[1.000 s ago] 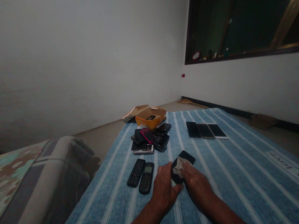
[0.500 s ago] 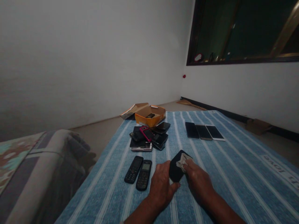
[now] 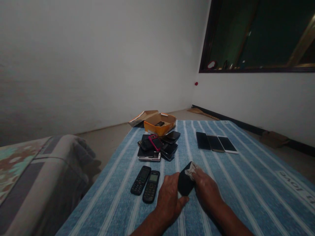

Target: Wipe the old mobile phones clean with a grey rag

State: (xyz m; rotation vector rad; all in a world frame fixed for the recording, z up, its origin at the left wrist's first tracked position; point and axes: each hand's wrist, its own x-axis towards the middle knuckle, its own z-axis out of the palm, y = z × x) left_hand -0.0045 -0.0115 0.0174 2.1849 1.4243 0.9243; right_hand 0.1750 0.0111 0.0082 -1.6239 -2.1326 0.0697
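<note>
A dark smartphone is tilted above the striped cloth, gripped along its left edge by my left hand, thumb at the lower corner. My right hand pinches a crumpled pale tissue against the phone's upper right part. Left of my hands lie two keypad phones, a black one and another with a greyish screen, side by side. Farther off is a heap of several phones, among them a pink-framed one and a white-edged one.
An open orange cardboard box with a small phone inside stands behind the heap. Three smartphones lie in a row at the right on the blue striped cloth. A draped seat or bed is at the left.
The phone has tipped slightly in my hands, and the tissue stays near its upper right corner. The whole view has shifted a little downward in the picture.
</note>
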